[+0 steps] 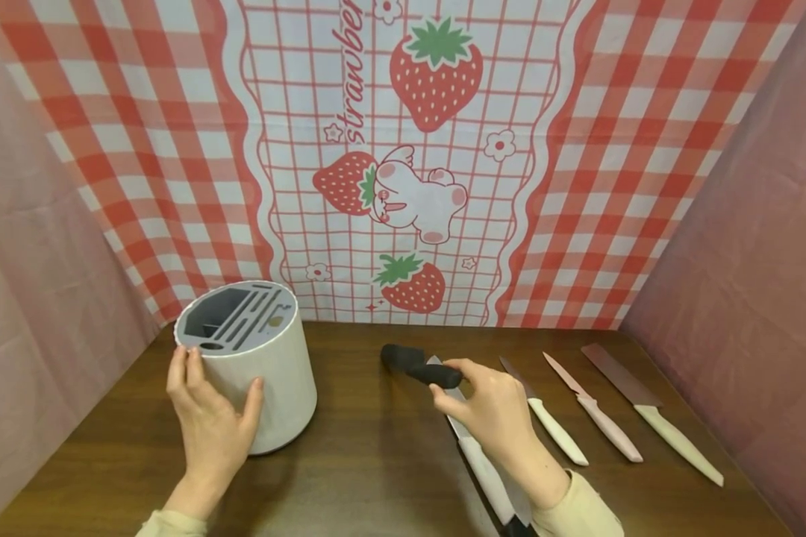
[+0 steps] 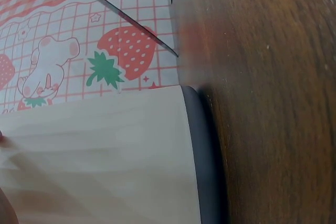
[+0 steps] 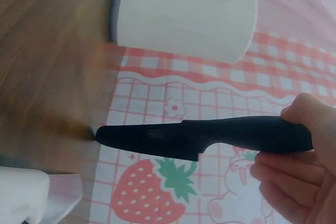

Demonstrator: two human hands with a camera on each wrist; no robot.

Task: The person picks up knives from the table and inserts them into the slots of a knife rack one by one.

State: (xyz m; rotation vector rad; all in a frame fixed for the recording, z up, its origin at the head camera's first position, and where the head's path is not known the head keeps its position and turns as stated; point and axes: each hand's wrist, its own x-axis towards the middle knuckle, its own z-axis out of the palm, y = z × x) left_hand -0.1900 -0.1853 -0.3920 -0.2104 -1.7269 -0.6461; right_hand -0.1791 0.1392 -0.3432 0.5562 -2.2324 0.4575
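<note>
My right hand (image 1: 497, 403) pinches the black handle of a small knife (image 3: 236, 132) between thumb and fingers. In the right wrist view its dark blade points left, the tip near or at the tabletop; I cannot tell whether they touch. On the left stands a white round knife block (image 1: 278, 391) with a grey slotted top. My left hand (image 1: 208, 421) rests on it, fingertips at the rim and thumb against the side. Below my right hand lies a large white-handled knife (image 1: 486, 477), partly hidden by hand and sleeve.
To the right lie a white-handled knife (image 1: 557, 432), a pink knife (image 1: 607, 429) and a cleaver with a pale handle (image 1: 678, 444). A strawberry-print cloth (image 1: 537, 224) hangs behind the wooden table (image 1: 363, 470). Pink cloth walls flank both sides.
</note>
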